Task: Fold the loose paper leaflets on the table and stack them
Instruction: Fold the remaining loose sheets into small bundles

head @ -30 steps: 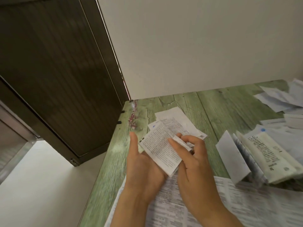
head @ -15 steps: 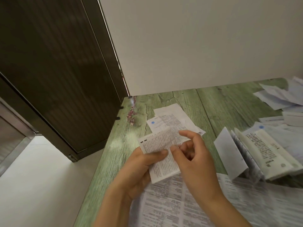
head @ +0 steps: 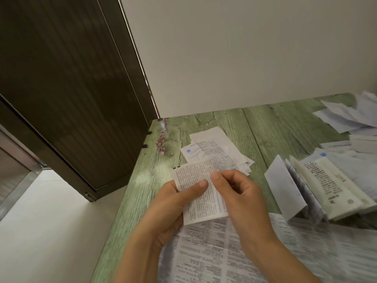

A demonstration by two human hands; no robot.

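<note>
Left grip [head: 173, 207] and right grip [head: 241, 193] both pinch the leaflet [head: 206, 205], held off the surface [head: 265, 129], likely to press a crease; folded pile [head: 214, 148] lies just above in frame.

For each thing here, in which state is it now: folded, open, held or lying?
Held leaflet: folded, gripped by both hands.
Left hand: holds the leaflet, thumb on top.
Right hand: pinches its upper part.
Small pile: folded, lying flat on table.
Pleated leaflet: half open, pleats standing.
Large sheet: unfolded, flat.
Far papers: loose, overlapping.
</note>
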